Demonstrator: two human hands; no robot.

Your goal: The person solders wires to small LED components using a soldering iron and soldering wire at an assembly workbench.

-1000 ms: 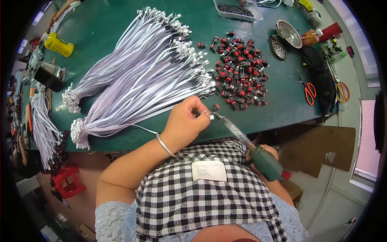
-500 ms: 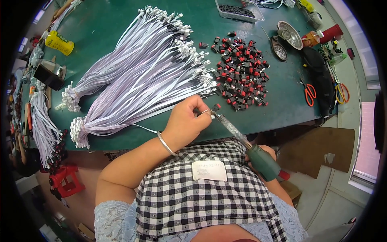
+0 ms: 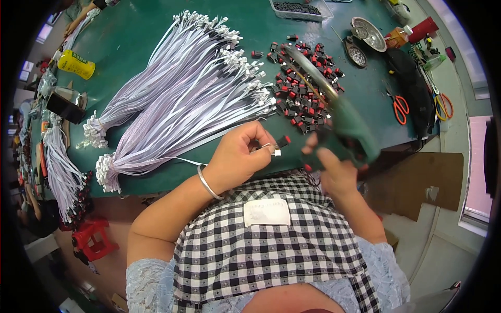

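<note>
My left hand, closed in a pinch at the table's front edge, holds a white cable end. A small black-and-red switch and a white connector stick out at its fingertips; how they join is too small to tell. My right hand grips a green soldering gun, smeared by motion. Its metal barrel points up and left over a pile of black-and-red switches. Left of that pile lie two big bundles of flat white cables with white connectors at their ends.
Farther right are a metal dish, a small dark pan, orange-handled scissors and a black bag. A clear plastic box of black parts stands at the back. At left are a yellow bottle and a phone.
My right hand has brought the soldering gun up and away from the left fingertips, its barrel now over the switch pile. The left hand keeps its pinch in nearly the same place.
</note>
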